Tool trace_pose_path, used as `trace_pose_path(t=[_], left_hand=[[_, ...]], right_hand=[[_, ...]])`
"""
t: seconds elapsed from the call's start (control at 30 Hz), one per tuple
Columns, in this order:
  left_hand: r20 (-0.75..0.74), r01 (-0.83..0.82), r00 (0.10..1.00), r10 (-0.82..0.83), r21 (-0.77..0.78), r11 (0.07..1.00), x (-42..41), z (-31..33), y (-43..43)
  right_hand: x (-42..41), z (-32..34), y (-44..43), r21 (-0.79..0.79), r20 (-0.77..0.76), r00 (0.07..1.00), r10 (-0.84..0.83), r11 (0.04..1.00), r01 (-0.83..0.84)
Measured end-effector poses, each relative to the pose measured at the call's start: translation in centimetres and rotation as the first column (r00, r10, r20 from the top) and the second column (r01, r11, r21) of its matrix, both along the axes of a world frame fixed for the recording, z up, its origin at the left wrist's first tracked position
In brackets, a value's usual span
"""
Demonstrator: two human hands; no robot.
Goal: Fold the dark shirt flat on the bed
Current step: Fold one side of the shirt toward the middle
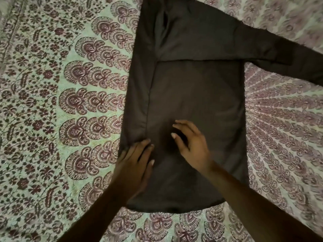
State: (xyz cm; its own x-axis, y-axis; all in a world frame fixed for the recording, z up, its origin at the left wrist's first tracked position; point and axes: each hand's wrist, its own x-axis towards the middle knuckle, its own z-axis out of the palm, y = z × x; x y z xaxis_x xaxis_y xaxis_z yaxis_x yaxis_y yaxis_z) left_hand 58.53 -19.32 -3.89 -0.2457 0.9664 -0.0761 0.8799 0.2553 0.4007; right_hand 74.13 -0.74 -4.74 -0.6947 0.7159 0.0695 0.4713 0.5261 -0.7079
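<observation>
I observe my left hand [135, 163] pressed flat, fingers released, on the folded left edge of the dark shirt [192, 102]. My right hand [191, 145] hovers just above the shirt's lower middle, fingers spread, grasping nothing. The shirt lies flat on the patterned bedspread [61, 102]; farther off, one sleeve [279, 53] extends rightward.

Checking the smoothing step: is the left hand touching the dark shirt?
Touching. Head view shows the left hand lying flat on the dark shirt, near its folded left edge.
</observation>
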Motion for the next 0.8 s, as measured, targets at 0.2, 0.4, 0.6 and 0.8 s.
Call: trace_pose_path(t=[0.2, 0.4, 0.6, 0.8], left_hand=[[0.009, -0.005, 1.000, 0.006, -0.037, 0.999, 0.9, 0.2, 16.9], [0.042, -0.031, 0.998, 0.035, -0.086, 0.996, 2.2, -0.1, 31.9], [-0.017, -0.090, 0.996, 0.088, -0.157, 0.984, 1.7, -2.4, 39.1], [-0.019, -0.082, 0.997, 0.080, -0.190, 0.978, 1.4, -5.0, 39.6]], right_hand=[[3.8, 1.0, 10.6, -0.213, -0.084, 0.919, -0.385, 0.908, 0.361], [7.2, 0.4, 22.5, -0.298, -0.093, 0.751, -0.654, 0.737, 0.606], [9.5, 0.7, 32.5, -0.184, -0.148, 0.609, -0.779, 0.627, 0.757], [11.2, 0.5, 41.5, -0.035, 0.250, 0.423, -0.871, 0.428, 0.903]])
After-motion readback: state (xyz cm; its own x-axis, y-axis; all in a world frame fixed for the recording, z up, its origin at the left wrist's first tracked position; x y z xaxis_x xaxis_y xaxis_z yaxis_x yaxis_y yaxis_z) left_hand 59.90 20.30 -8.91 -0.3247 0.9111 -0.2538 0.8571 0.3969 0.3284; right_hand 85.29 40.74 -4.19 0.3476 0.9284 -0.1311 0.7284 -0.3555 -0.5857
